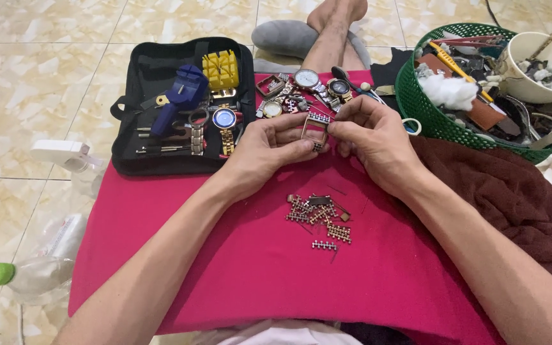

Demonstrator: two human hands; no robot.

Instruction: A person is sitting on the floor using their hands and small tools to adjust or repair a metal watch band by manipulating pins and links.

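**Both hands hold a metal watch bracelet over a red cloth**

Head view: the left hand point(269, 145) and the right hand point(368, 137) meet above a red cloth point(225, 255) spread over the person's lap. Between them they hold a metal watch bracelet point(315, 130), bent into a small loop; the left thumb and fingers pinch its left side, the right fingertips close narrowly on its right side. Just below the hands, a heap of loose bracelet links point(317, 214) lies on the cloth, with one short strip of links point(324, 245) a little apart toward the person. Behind the hands several wristwatches point(317, 86) rest at the cloth's far edge. To the left a black tool case point(135, 128) lies open, holding a blue link remover point(180, 96), a yellow holder block point(220, 69) and a blue-dialled gold watch point(225, 121). To the right stands a green basket point(416, 108) with a white bowl point(535, 57) inside. A brown towel point(506, 191) lies under the right forearm
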